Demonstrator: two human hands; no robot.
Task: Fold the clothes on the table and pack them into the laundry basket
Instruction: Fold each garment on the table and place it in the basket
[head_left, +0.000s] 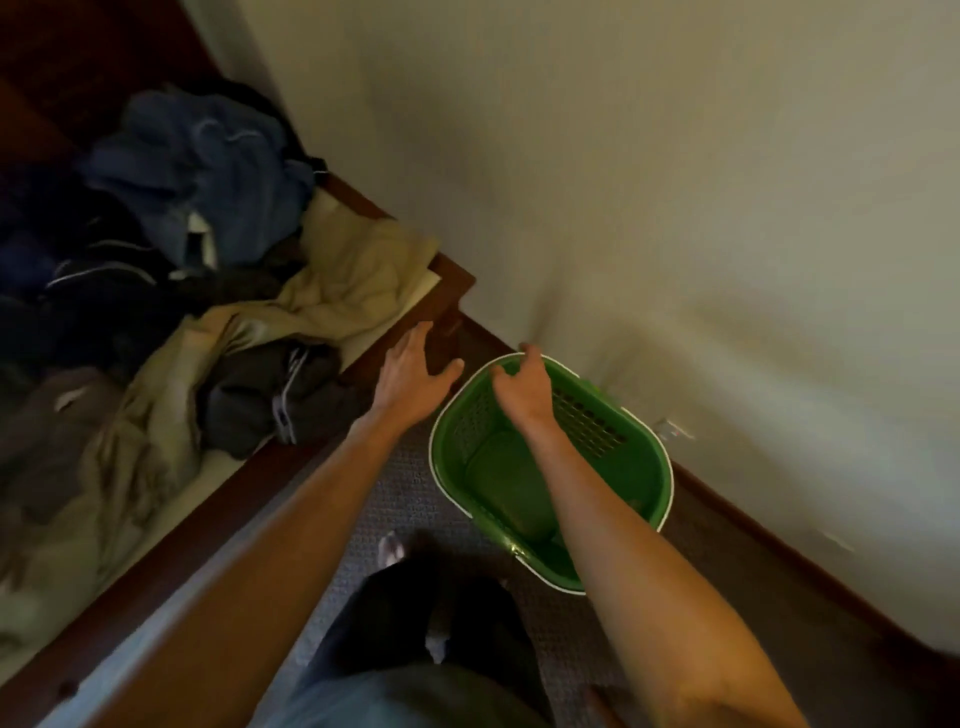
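Note:
A green laundry basket (644, 467) with a white rim stands on the carpet by the wall, and nothing lies inside it. My right hand (519, 389) hovers over its far rim, fingers loosely bent, holding nothing. My left hand (410, 371) is spread flat in the air beside the table's corner, just left of the basket. A heap of unfolded clothes covers the table: a blue garment (208, 166), a beige one (343, 286), a dark grey one (265, 395), and dark navy pieces (78, 270).
The dark wooden table edge (249, 499) runs diagonally from lower left to the corner near my left hand. A pale wall (675, 182) closes the right side. My legs and feet (389, 551) stand on grey carpet between table and basket.

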